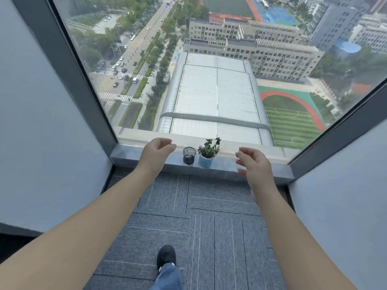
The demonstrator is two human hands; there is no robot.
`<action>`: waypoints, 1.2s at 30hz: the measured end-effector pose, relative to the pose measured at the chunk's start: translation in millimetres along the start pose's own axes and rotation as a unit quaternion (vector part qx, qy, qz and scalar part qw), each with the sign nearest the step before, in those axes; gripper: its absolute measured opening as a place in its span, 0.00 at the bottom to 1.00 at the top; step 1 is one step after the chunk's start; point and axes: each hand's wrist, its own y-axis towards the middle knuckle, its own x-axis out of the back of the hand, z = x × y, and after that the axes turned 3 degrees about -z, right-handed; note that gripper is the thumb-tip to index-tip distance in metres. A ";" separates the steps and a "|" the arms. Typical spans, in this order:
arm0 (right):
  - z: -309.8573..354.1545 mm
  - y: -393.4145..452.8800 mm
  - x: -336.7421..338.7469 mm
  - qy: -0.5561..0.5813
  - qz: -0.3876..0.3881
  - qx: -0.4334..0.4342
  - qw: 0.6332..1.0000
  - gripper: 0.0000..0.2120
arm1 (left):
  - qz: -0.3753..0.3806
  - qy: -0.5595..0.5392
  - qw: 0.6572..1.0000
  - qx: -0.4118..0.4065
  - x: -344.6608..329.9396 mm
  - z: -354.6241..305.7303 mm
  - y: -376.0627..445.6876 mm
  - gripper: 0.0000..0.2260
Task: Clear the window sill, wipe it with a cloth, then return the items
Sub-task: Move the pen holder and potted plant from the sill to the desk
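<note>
Step in hand: clearing, at its very start by the look of it. Both items stand on the window sill [230, 164], neither lifted; no cloth in view.
Left hand [156, 152]: raised over the sill just left of the pen cup [189, 155], fingers curled loosely toward it, grip released, holding nothing, not touching the cup.
Right hand [254, 164]: to the right of the potted plant [207, 153], a clear gap between them, fingers spread and half-curled, grip released and empty.
Pen cup: small, dark, see-through walls, something pale and slim leaning inside; contents too small to name. Upright, mid-sill, just beside the plant pot.
Potted plant: pale blue pot with a white rim, thin leggy stems, small green leaves leaning right. Upright, near the sill's front edge.
Window sill: narrow grey ledge at the foot of the glass, polished and reflective; low, near floor level above the grey carpet [209, 227]. Dust or marks cannot be told from here.
Next move, as judged: each hand closes on its nearest item, left on the cup, right on the pot, then lifts straight up. Pot wants a hold round the body, not the stems.
Risk: the items stand close together; a sideways nudge could tip the cup.
Setting-down place: none visible yet; the carpet is the likely spot.
</note>
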 end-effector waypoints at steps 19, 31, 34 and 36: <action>-325.1 348.7 -130.7 -0.045 -0.039 -0.102 0.993 0.23 | 0.018 0.110 0.989 0.100 -157.8 305.4 363.4 0.25; -518.6 490.6 -176.2 -0.023 -0.031 -0.065 0.997 0.50 | 0.031 0.070 0.995 0.063 -232.4 480.7 479.9 0.45; -535.3 504.2 -182.6 -0.036 -0.037 -0.028 0.998 0.57 | 0.026 0.036 0.997 0.059 -239.6 489.0 491.4 0.49; -542.1 509.3 -187.9 -0.054 -0.046 -0.003 0.997 0.61 | 0.016 0.013 0.998 0.051 -243.0 492.5 497.1 0.52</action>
